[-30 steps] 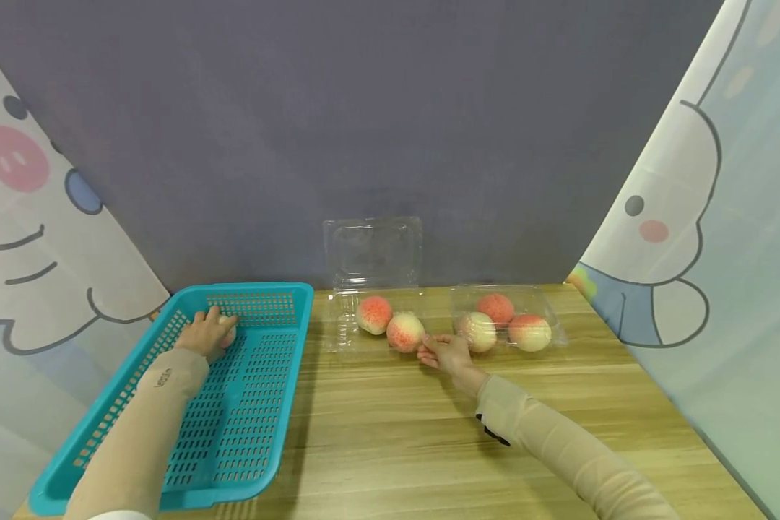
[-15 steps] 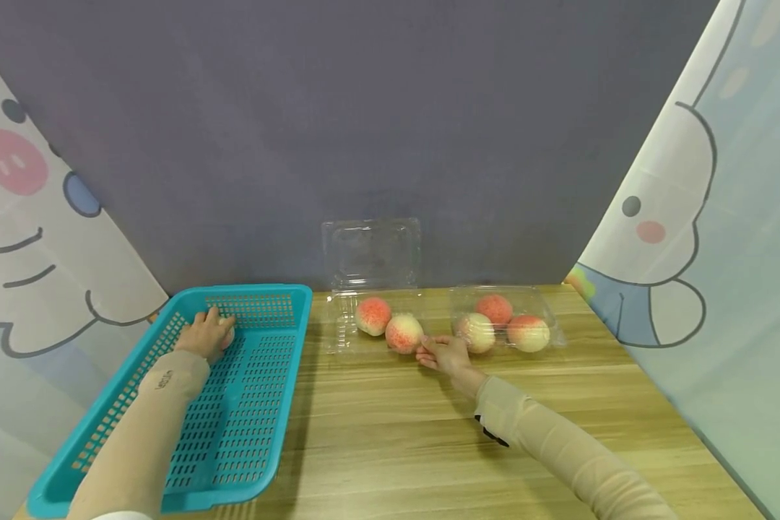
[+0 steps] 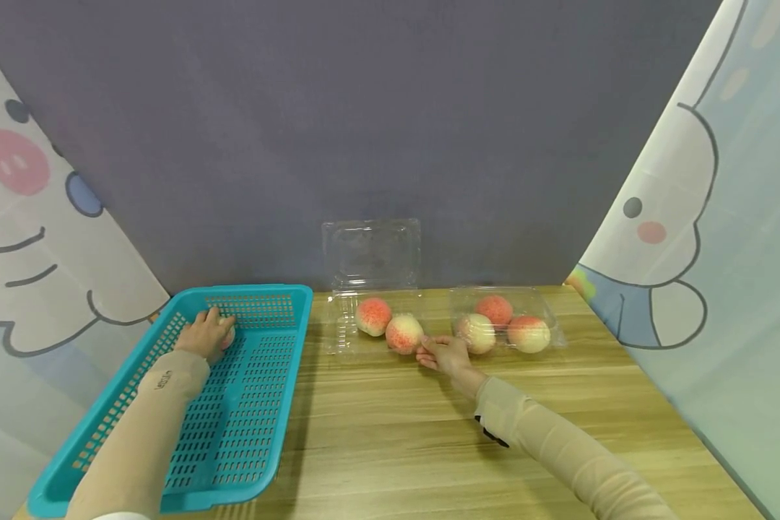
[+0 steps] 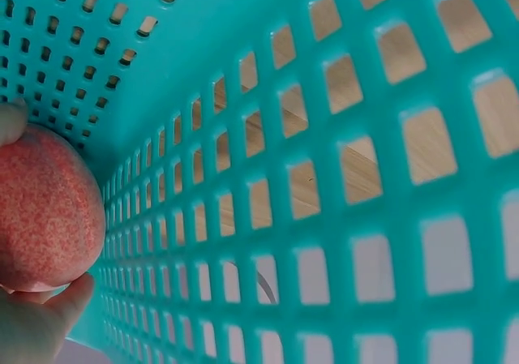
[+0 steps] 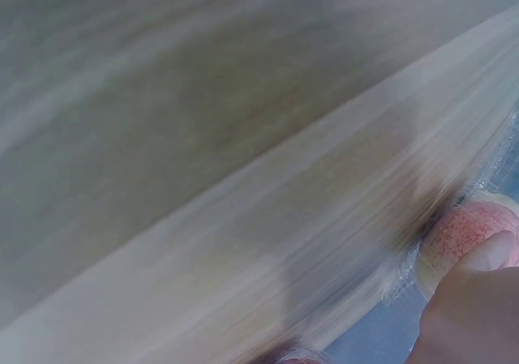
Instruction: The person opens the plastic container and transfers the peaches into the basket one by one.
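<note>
In the teal basket [image 3: 269, 390], my left hand [image 3: 203, 334] grips a peach [image 4: 45, 210] near the far left corner. The left wrist view shows fingers on both sides of its red skin, close to the slotted wall. Two red-and-cream peaches, a left one [image 3: 373, 316] and a right one [image 3: 404, 334], sit in a clear plastic clamshell box [image 3: 344, 339]; its lid [image 3: 372, 253] stands raised behind them. My right hand [image 3: 446, 354] is at the box's front right corner, fingers extended, with the thumb [image 5: 486, 254] overlapping the right peach.
A second clear box [image 3: 555, 328] holding three peaches stands just right of my right hand. The wooden table [image 3: 390, 440] meets a dark grey wall [image 3: 390, 130] at the back. Cartoon-printed panels [image 3: 741, 289] flank the table.
</note>
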Available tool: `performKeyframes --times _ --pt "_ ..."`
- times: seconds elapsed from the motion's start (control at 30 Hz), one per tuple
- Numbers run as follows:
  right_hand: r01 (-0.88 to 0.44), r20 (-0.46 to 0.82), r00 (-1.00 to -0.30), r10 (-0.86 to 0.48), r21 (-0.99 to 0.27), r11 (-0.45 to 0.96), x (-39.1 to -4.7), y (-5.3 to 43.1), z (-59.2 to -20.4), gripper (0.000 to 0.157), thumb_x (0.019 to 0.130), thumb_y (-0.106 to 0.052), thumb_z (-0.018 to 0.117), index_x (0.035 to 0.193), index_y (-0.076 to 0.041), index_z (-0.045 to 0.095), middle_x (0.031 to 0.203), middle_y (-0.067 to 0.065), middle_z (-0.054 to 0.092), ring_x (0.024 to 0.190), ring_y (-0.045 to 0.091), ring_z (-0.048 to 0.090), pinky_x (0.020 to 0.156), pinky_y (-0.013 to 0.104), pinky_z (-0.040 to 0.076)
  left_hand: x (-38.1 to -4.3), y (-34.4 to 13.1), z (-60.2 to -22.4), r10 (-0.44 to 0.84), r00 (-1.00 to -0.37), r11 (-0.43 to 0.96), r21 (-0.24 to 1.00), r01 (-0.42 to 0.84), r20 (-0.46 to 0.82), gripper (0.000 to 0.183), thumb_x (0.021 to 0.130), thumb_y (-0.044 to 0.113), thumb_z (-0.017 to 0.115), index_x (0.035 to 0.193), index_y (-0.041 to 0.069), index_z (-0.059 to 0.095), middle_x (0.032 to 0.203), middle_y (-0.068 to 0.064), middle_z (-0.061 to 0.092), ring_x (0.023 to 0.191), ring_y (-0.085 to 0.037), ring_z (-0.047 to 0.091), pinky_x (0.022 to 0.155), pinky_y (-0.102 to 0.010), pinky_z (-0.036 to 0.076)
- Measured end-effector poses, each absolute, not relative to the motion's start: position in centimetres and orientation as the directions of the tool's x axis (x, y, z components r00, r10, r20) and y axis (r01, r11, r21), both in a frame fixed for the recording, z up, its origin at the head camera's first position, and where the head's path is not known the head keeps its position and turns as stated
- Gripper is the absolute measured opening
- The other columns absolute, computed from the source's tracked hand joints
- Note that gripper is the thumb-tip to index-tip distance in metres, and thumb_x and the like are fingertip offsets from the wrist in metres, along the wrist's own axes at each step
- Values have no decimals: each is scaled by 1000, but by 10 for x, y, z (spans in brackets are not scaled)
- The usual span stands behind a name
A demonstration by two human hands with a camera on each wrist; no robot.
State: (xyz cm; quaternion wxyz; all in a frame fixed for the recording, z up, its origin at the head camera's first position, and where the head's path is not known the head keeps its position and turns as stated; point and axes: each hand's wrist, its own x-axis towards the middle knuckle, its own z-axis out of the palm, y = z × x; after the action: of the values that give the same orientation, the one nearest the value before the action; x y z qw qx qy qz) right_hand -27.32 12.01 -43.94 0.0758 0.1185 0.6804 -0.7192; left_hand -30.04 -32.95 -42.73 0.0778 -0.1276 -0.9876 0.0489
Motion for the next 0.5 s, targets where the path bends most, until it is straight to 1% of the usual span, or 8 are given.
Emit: performKeyframes --times 0.3,0.43,0.5 --pt "270 -273 -961 43 -960 -76 -273 120 -438 31 91 -10 54 110 13 50 74 8 66 61 10 64 63 23 56 -299 -329 -421 256 -960 963 -116 243 115 60 70 7 72 125 2 47 123 -35 39 111 -53 40 85 -62 41" --pt "275 -279 -959 44 -958 -77 -272 120 -438 31 91 -10 54 111 13 49 74 8 66 60 10 64 64 23 56 -295 -327 -417 266 -957 960 -127 251 114 58 73 10 69 126 1 47 125 -36 39 112 -53 40 87 -63 40" --pt "272 -275 -960 42 -959 -76 -272 120 -438 31 91 -10 54 111 13 49 75 9 66 60 10 64 64 24 56 -293 -326 -414 277 -955 954 -149 260 104 58 75 14 69 127 1 47 127 -35 38 114 -53 39 87 -64 39"
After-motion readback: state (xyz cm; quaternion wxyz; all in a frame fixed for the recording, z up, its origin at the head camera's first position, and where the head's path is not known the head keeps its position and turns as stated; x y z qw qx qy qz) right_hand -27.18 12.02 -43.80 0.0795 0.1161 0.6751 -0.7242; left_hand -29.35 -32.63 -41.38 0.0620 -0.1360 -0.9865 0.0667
